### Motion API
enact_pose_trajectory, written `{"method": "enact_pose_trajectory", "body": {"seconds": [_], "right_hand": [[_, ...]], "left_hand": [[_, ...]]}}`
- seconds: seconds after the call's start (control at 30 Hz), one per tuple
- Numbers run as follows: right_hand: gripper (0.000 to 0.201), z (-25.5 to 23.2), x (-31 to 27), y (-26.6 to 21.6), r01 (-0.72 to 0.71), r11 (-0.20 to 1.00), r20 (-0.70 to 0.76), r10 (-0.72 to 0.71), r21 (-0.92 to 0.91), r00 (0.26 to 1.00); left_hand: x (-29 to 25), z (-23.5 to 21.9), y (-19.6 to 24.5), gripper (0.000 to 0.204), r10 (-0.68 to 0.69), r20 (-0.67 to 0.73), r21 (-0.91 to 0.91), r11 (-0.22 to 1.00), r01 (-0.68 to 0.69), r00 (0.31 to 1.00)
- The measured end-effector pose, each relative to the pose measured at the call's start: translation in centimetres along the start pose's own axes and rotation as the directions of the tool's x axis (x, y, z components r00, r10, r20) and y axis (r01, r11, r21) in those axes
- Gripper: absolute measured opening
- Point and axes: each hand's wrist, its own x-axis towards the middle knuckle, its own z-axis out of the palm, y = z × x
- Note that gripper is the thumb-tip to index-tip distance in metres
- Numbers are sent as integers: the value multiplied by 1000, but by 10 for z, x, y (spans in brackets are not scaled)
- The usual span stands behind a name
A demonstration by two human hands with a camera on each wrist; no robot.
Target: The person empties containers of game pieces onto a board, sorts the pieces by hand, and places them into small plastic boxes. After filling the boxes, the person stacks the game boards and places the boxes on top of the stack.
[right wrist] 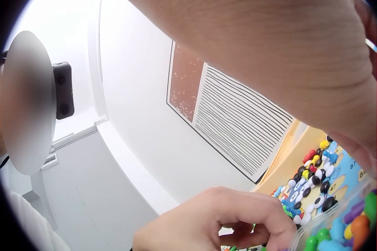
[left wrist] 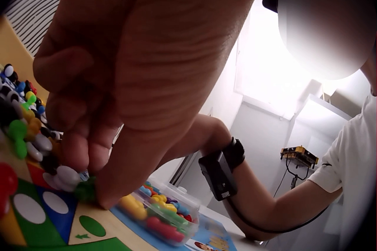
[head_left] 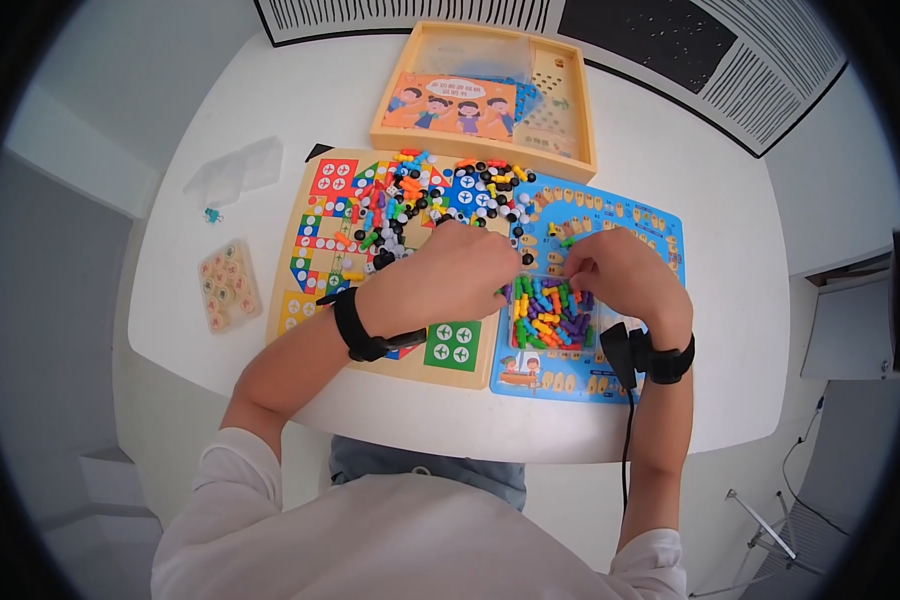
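My left hand (head_left: 448, 280) is low over the printed wooden game board (head_left: 394, 352), fingers bent toward the thumb. In the left wrist view, a green game piece (left wrist: 86, 190) is pinched at its thumb tip, with a white piece (left wrist: 67, 177) beside it. My right hand (head_left: 630, 276) hangs over the far right edge of a clear plastic box (head_left: 511, 338) full of coloured pegs (head_left: 552, 316), fingers bent downward. Its fingertips are largely hidden, and I cannot tell whether they hold anything. The box stands on a blue game board (head_left: 610, 388).
Loose coloured pegs and black and white pieces (head_left: 406, 190) lie heaped across the boards' far half. Behind stands a wooden tray (head_left: 588, 150) with an orange booklet (head_left: 452, 104). On the left are a clear empty case (head_left: 236, 172) and a case of round pieces (head_left: 228, 284).
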Motion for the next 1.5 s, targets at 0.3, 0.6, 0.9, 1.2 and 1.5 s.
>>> {"method": "enact_pose_trajectory", "body": {"seconds": [0.3, 0.6, 0.9, 1.2, 1.5], "right_hand": [[12, 2, 1, 4, 16, 999, 1, -16, 41, 1000], [13, 2, 1, 4, 9, 999, -2, -9, 50, 1000], [13, 0, 1, 3, 3, 999, 4, -3, 53, 1000], [11, 2, 2, 6, 11, 998, 2, -11, 58, 1000], [11, 2, 2, 6, 17, 999, -5, -17, 50, 1000]], "left_hand": [[-3, -2, 3, 15, 7, -7, 9, 1000, -7, 1000], [-8, -29, 10, 14, -18, -155, -255, 967, -22, 988], [-13, -32, -7, 22, -2, -100, -199, 980, -18, 995], [-7, -4, 11, 26, 50, -49, 42, 998, -48, 998], [-7, 1, 13, 18, 24, -69, 43, 999, -21, 997]]}}
